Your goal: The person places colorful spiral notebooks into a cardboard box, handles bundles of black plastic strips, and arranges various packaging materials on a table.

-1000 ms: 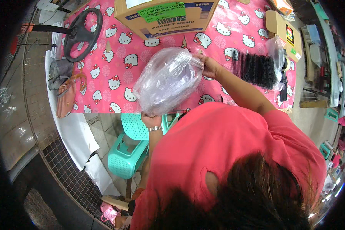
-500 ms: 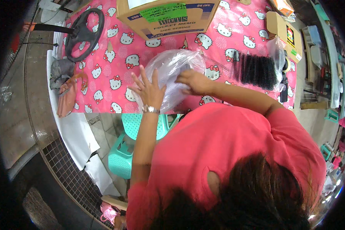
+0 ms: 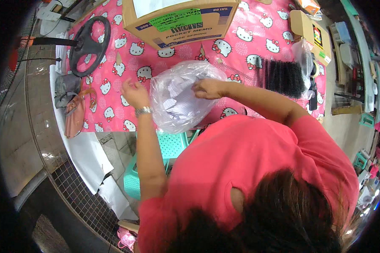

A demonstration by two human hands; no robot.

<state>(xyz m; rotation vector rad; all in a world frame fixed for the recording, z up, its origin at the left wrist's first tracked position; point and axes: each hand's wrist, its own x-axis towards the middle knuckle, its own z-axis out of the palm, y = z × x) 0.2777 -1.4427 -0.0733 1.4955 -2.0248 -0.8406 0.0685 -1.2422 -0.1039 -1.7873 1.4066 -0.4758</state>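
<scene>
Handling clear plastic bag [image 3: 178,112]

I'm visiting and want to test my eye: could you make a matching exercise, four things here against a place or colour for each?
1. Right hand
2. Left hand
3. Spiral coils
4. Cardboard box

A. Brown, with a green label
B. Left of the clear bag
C. Black
D. Overlapping the clear bag in this view

Pairs: 1-D, 2-B, 3-C, 4-A

Tabletop [image 3: 236,55]: bright, evenly lit, soft shadows
Bag [image 3: 162,111]: white glare on creases
Lights [image 3: 376,192]: glaring spots beyond the near right corner
Picture rim: black, lines bowed
</scene>
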